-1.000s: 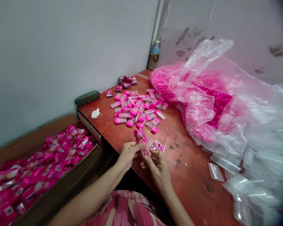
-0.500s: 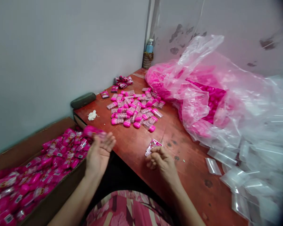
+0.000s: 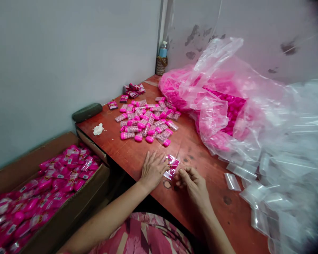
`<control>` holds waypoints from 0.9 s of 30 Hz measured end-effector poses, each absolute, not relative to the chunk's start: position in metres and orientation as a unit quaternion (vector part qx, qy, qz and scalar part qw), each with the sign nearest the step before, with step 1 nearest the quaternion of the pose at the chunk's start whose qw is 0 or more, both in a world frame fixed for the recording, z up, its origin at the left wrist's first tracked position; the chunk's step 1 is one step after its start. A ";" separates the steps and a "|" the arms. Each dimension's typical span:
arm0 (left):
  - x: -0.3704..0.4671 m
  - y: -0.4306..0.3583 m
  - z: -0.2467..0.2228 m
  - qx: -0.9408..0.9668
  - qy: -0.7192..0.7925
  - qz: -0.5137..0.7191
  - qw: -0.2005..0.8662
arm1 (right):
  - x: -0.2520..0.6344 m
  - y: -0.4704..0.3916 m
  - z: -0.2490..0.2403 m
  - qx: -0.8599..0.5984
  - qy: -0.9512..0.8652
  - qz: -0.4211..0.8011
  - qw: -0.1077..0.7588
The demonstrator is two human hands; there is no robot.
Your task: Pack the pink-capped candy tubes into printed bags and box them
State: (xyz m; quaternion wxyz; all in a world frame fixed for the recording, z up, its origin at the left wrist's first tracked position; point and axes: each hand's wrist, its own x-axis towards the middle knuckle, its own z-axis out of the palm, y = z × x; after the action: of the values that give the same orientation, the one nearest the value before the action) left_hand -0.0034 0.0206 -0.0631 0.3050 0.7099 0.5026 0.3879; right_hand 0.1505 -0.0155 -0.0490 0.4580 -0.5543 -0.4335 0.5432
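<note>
A small pink printed wrapper (image 3: 172, 163) lies on the red table near its front edge, between my two hands. My left hand (image 3: 152, 173) rests palm down on the tabletop, fingers stretched out, fingertips at the wrapper's left edge. At the wrapper's right side my right hand (image 3: 193, 183) is closed, with thumb and forefinger together; whatever they hold, if anything, is hidden. Beyond the hands spreads a loose pile of clear tubes with pink caps (image 3: 148, 121), filled with small pale beads. Several printed wrappers (image 3: 134, 91) are heaped behind that pile.
A cardboard box (image 3: 94, 190) of pink wrapped packs (image 3: 55, 183) stands at the left. A large clear bag (image 3: 214, 109) of pink pieces and many clear plastic sleeves (image 3: 270, 197) cover the right side. A dark case (image 3: 87, 113) and a bottle (image 3: 163, 51) stand by the wall.
My left hand has moved right from above the box onto the table beside the wrapper. The blurred pink pack near it is gone from there. My right hand stays by the wrapper.
</note>
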 end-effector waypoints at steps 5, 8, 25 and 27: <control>-0.004 0.017 -0.061 0.713 0.498 0.396 0.294 | 0.151 -0.007 -0.051 -0.593 -0.473 0.442 0.479; -0.002 0.012 -0.051 0.682 0.485 0.431 0.338 | 0.143 0.001 -0.048 -0.579 -0.447 0.446 0.515; -0.029 0.007 -0.045 0.244 0.476 0.448 0.716 | 0.151 0.098 -0.024 -0.459 -0.853 0.125 0.215; -0.033 0.006 -0.044 0.222 0.491 0.458 0.707 | 0.152 0.121 -0.024 -0.366 -0.925 0.004 0.104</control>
State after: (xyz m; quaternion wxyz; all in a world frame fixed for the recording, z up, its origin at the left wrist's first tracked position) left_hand -0.0328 0.0059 -0.0444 0.7070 0.2217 0.4907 0.4585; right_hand 0.1519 0.1206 -0.0241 0.1044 -0.3663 -0.9246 0.0040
